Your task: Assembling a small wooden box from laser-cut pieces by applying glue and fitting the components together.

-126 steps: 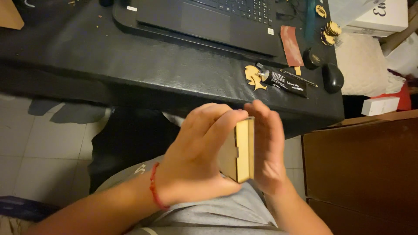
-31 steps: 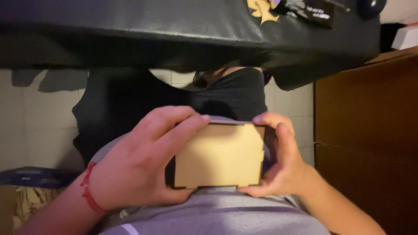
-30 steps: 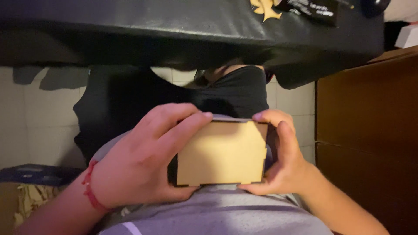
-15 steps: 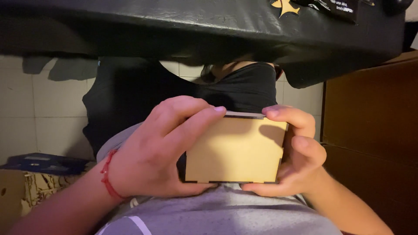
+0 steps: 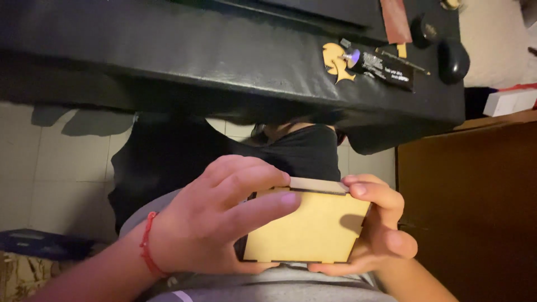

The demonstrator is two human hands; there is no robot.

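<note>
Pale plywood forms the small box [image 5: 310, 229] that both hands are gripping over the person's lap, below the edge of the black desk [image 5: 168, 50]. The left hand [image 5: 218, 223] is wrapping its fingers across the box's face, a red string bracelet [image 5: 146, 251] at its wrist. The right hand [image 5: 380, 229] is clamping the box's right side. On the desk are lying a yellow sticker [image 5: 335, 60] and a black mouse [image 5: 453, 60].

Left wrist: a thin red cord bracelet [image 5: 146, 253] is being worn, wound as a narrow band just behind the left hand [image 5: 215, 221]. Both forearms are being left bare, with no sleeves being shown. Right hand [image 5: 380, 226]: no ring or band is being worn. Lap: grey fabric clothing [image 5: 279, 285] is being worn, with a pale stripe being shown at the lower edge.
</note>
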